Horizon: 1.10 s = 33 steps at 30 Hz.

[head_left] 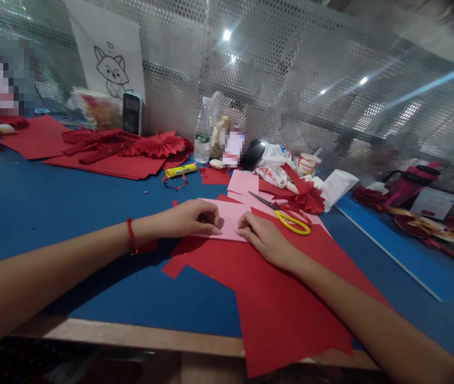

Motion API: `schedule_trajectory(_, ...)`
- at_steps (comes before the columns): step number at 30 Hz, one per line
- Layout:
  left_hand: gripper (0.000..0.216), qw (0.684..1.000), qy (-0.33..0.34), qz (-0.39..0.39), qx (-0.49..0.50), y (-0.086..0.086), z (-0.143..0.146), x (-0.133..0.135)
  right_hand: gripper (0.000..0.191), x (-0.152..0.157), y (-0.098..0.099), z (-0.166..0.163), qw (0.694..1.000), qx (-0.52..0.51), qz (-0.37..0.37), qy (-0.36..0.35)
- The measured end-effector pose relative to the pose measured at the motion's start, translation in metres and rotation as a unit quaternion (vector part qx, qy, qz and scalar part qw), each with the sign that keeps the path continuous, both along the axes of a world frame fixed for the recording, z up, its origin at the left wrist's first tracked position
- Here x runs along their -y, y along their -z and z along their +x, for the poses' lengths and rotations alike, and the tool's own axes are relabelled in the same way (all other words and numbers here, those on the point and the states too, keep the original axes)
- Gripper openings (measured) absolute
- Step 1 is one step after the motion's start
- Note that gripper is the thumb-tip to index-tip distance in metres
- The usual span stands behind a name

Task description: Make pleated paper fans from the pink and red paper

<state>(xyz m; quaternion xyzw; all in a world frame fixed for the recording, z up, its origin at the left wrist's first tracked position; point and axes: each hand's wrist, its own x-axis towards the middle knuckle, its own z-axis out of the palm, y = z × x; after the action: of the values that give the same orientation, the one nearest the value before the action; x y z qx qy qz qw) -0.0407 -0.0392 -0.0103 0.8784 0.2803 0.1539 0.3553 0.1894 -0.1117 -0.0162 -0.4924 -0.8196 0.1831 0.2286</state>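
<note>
A pale pink sheet of paper (230,216) lies on red paper (291,314) on the blue table, its front edge straight and seemingly folded. On its left end rests my left hand (193,217), fingers curled and the thumb and fingertips pressed together at the paper's edge. My right hand (265,237) has its fingers bent in the same way, gripping the front edge near the right end. Just behind the right hand lie scissors (293,221) with yellow and red handles, blades pointing left. More pink paper (243,182) sits behind the sheet.
Red folded paper fans (159,145) and red sheets (107,162) lie at the back left. A yellow glue stick (181,170), a water bottle (202,141) and a plastic bag (275,164) stand behind. A blue board (395,250) lies at the right. The table's wooden edge (143,335) runs in front.
</note>
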Motion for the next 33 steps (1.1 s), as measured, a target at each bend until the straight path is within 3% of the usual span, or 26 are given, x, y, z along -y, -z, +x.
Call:
schedule_trajectory(19, 0.021, 0.994, -0.029, 0.076, -0.069, -0.015, 0.003, 0.016, 0.007, 0.001, 0.001, 0.002, 0.999, 0.041, 0.023, 0.000)
schedule_trajectory(33, 0.023, 0.994, -0.009, 0.076, -0.074, -0.011, 0.000, 0.012, 0.007, 0.001, 0.003, 0.001, 0.998, 0.052, 0.028, 0.005)
